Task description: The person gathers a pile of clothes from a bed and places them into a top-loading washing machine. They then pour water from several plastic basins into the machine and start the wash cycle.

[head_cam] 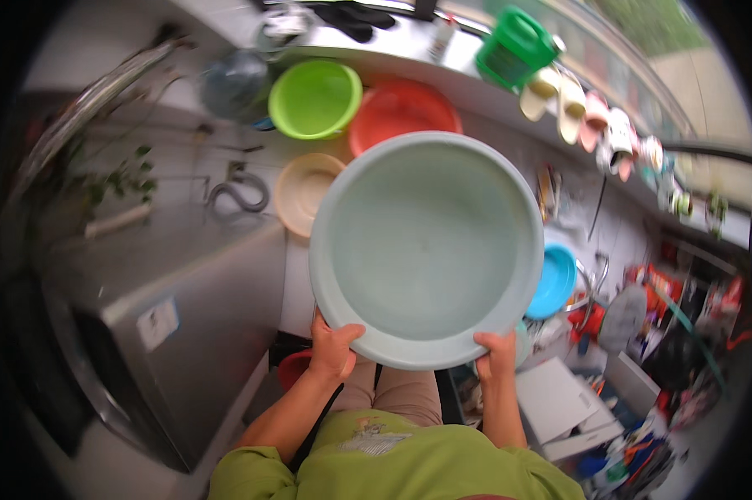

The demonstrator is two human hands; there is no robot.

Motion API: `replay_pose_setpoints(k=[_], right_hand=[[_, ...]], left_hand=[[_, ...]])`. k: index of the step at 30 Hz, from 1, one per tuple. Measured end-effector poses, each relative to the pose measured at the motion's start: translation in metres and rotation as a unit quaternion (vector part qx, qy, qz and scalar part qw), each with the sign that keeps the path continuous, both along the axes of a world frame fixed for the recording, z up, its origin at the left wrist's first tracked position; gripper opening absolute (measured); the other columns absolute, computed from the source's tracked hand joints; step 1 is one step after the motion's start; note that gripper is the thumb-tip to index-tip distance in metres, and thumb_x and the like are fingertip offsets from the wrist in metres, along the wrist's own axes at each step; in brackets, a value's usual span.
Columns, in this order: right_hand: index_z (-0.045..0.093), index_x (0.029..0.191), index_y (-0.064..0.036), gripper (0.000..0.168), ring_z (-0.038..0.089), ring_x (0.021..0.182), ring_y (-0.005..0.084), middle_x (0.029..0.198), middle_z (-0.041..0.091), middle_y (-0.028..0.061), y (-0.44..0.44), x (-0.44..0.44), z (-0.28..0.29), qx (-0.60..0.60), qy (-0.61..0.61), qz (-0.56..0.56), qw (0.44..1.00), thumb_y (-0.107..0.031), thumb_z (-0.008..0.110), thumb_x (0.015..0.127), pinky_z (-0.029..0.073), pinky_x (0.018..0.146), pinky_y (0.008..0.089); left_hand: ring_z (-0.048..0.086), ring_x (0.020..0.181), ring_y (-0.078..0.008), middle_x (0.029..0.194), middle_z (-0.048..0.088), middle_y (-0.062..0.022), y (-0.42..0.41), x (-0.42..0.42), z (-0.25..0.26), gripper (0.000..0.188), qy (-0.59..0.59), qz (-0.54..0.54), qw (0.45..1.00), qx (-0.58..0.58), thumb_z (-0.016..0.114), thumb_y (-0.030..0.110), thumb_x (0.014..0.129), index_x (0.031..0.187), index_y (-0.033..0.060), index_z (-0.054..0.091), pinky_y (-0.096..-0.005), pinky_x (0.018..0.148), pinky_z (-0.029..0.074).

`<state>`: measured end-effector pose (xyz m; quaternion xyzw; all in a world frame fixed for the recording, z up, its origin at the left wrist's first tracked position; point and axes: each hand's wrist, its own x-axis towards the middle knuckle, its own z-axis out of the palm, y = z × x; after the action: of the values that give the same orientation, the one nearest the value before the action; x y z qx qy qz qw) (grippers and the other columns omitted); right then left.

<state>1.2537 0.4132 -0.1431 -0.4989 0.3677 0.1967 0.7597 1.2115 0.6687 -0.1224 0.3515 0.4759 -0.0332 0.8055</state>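
A large pale grey-green plastic basin [427, 244] is held up in front of me, its open side facing my view. My left hand [333, 350] grips the near rim on the left, thumb over the edge. On the right side of the same rim, my right hand [496, 356] has its thumb on top too. The fingers of both hands are hidden beneath the basin. Nothing shows inside it. Beyond its far rim are a red basin [407, 112] and a lime-green basin [316, 99]; a cream basin [304, 190] is partly covered on its left.
A grey metal refrigerator [213, 300] stands at left. Right of the basin is a blue basin [552, 281] beside a tap [601, 269]. A green jug [514, 50] and slippers [571, 103] line the windowsill. White boxes [560, 400] and mixed clutter lie at lower right.
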Motion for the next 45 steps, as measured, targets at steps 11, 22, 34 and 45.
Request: replay_pose_setpoints(k=[11, 22, 34, 45], right_hand=[[0.05, 0.107, 0.004, 0.05, 0.058, 0.09, 0.0265, 0.098, 0.057, 0.0123, 0.071, -0.018, 0.169, 0.035, -0.063, 0.288, 0.955, 0.004, 0.056, 0.058, 0.048, 0.08, 0.0354], [0.05, 0.108, 0.004, 0.046, 0.058, 0.09, 0.0257, 0.098, 0.057, 0.0135, 0.198, -0.034, 0.316, 0.062, -0.147, 0.495, 0.854, -0.002, 0.054, 0.063, 0.049, 0.079, 0.0343], [0.049, 0.116, 0.006, 0.055, 0.059, 0.094, 0.0299, 0.106, 0.057, 0.0163, 0.331, -0.092, 0.348, 0.003, -0.139, 0.518, 0.844, 0.0, 0.052, 0.062, 0.051, 0.084, 0.0379], [0.05, 0.111, 0.006, 0.046, 0.059, 0.091, 0.029, 0.102, 0.058, 0.0176, 0.418, -0.087, 0.397, -0.079, -0.15, 0.579, 0.798, 0.002, 0.051, 0.065, 0.051, 0.079, 0.0368]], left_hand=[[0.052, 0.101, -0.0188, 0.11, 0.052, -0.0059, 0.016, -0.156, 0.154, 0.06, -0.114, 0.207, 0.971, 0.043, 0.052, -0.013, 0.066, 0.123, 0.0048, 0.041, -0.034, 0.086, 0.045], [0.051, 0.099, -0.0164, 0.109, 0.052, -0.007, 0.068, -0.238, 0.271, 0.054, -0.264, 0.325, 0.903, 0.099, 0.061, -0.005, 0.07, 0.12, 0.0, 0.041, -0.0312, 0.087, 0.043], [0.05, 0.099, -0.0144, 0.112, 0.049, -0.0026, 0.197, -0.313, 0.289, 0.063, -0.275, 0.307, 0.908, 0.08, 0.065, 0.0, 0.069, 0.125, 0.0083, 0.038, -0.029, 0.081, 0.046], [0.051, 0.1, -0.0165, 0.112, 0.049, -0.0068, 0.246, -0.326, 0.285, 0.055, -0.275, 0.33, 0.903, -0.011, 0.061, 0.002, 0.076, 0.125, 0.0062, 0.036, -0.032, 0.08, 0.047]])
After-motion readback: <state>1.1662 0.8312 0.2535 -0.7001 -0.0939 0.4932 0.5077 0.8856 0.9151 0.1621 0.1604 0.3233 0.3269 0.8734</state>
